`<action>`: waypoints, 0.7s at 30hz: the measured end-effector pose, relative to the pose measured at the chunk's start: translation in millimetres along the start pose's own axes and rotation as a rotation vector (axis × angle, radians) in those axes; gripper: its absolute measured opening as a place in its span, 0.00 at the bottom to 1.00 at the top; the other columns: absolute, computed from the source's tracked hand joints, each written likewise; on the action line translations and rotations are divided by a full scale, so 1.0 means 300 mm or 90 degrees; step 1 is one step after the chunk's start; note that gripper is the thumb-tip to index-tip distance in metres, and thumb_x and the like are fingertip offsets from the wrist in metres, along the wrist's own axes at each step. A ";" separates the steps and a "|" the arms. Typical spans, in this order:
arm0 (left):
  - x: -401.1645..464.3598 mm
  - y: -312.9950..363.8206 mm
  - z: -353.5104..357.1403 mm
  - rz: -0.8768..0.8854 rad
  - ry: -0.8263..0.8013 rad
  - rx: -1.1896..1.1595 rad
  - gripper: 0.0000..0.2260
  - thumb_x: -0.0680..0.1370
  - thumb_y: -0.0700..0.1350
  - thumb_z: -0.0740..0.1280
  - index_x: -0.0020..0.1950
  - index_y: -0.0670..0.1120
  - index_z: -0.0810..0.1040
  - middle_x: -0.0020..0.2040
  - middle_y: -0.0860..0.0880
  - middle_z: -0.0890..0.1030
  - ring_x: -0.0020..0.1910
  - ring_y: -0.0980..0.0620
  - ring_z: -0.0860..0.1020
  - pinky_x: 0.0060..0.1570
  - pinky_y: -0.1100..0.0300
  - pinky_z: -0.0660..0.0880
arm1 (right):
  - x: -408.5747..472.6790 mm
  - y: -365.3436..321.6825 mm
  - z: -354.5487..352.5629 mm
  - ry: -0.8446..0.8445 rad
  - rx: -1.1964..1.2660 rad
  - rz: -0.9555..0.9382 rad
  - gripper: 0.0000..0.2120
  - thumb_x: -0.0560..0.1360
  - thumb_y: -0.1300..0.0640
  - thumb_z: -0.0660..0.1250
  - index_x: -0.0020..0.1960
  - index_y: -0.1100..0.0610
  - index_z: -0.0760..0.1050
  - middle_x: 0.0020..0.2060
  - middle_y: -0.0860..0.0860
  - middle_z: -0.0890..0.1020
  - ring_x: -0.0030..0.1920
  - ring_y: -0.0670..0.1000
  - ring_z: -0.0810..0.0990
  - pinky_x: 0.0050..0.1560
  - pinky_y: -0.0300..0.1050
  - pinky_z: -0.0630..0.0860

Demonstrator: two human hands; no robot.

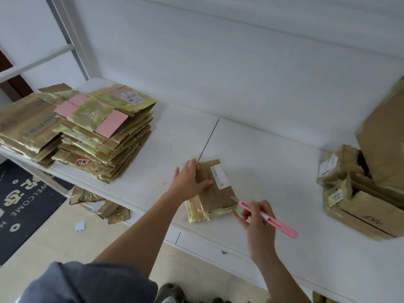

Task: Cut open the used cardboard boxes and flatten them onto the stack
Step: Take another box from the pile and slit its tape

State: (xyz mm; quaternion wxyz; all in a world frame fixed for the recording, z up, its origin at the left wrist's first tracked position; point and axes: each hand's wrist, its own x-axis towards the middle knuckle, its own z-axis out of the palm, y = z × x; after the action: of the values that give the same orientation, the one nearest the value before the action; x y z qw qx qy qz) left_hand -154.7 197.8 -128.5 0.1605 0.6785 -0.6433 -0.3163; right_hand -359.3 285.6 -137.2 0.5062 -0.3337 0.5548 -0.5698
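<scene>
Box under the knife

Bench [273, 162], white and long, is occupied at its left end by a tall stack of flattened brown cardboard [87, 132]. A small taped brown cardboard box [213, 189] is pressed flat near the front edge by the open left hand [189, 181]. A pink utility knife [265, 216] is pinched by the right hand [259, 224], blade at the box's corner.

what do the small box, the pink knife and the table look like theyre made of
Box: brown cardboard, matte, with glossy yellowish tape wrapped over its near end, which shines, and a white paper label on top.
Knife: pink body, smooth and even in colour, probably plastic; a pale blade tip, likely metal.
Table: smooth white top with a dull sheen, maybe laminate or plastic; I can't tell which.
</scene>
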 end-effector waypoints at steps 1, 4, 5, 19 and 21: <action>-0.001 0.007 0.003 -0.004 0.003 -0.014 0.23 0.74 0.59 0.70 0.59 0.49 0.64 0.60 0.49 0.71 0.61 0.46 0.70 0.60 0.54 0.63 | 0.000 0.000 0.007 0.011 0.033 0.009 0.16 0.80 0.62 0.64 0.35 0.53 0.70 0.30 0.53 0.74 0.34 0.46 0.78 0.48 0.53 0.83; -0.013 0.021 0.006 -0.029 0.034 -0.011 0.30 0.74 0.62 0.69 0.69 0.53 0.62 0.59 0.46 0.68 0.60 0.45 0.67 0.57 0.52 0.68 | 0.021 -0.028 0.036 0.034 0.055 -0.023 0.18 0.80 0.60 0.64 0.33 0.50 0.70 0.30 0.52 0.74 0.35 0.45 0.78 0.49 0.51 0.82; -0.020 0.022 0.002 -0.053 0.044 0.001 0.30 0.74 0.63 0.68 0.71 0.56 0.61 0.59 0.46 0.68 0.61 0.44 0.66 0.57 0.50 0.69 | 0.035 -0.040 0.046 0.039 0.053 -0.038 0.18 0.81 0.60 0.64 0.33 0.49 0.70 0.30 0.52 0.75 0.35 0.46 0.77 0.49 0.51 0.81; -0.140 -0.041 0.068 -0.174 0.137 0.188 0.19 0.79 0.58 0.64 0.67 0.55 0.66 0.62 0.47 0.67 0.60 0.43 0.70 0.55 0.49 0.70 | 0.069 0.058 0.101 0.077 0.016 0.000 0.08 0.82 0.59 0.63 0.44 0.58 0.71 0.31 0.51 0.76 0.34 0.46 0.76 0.48 0.52 0.79; -0.126 -0.042 0.079 -0.055 0.141 0.184 0.18 0.80 0.50 0.64 0.70 0.57 0.68 0.66 0.49 0.65 0.64 0.46 0.66 0.61 0.50 0.67 | 0.070 0.068 0.085 0.085 -0.011 -0.025 0.06 0.81 0.58 0.63 0.46 0.59 0.75 0.34 0.51 0.78 0.36 0.46 0.79 0.47 0.47 0.81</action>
State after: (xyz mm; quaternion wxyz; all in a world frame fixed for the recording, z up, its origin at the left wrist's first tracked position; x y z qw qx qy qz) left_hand -158.9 240.7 -145.7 0.1171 0.7519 -0.6310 -0.1506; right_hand -336.7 260.7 -156.6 0.4539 -0.3103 0.5851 -0.5961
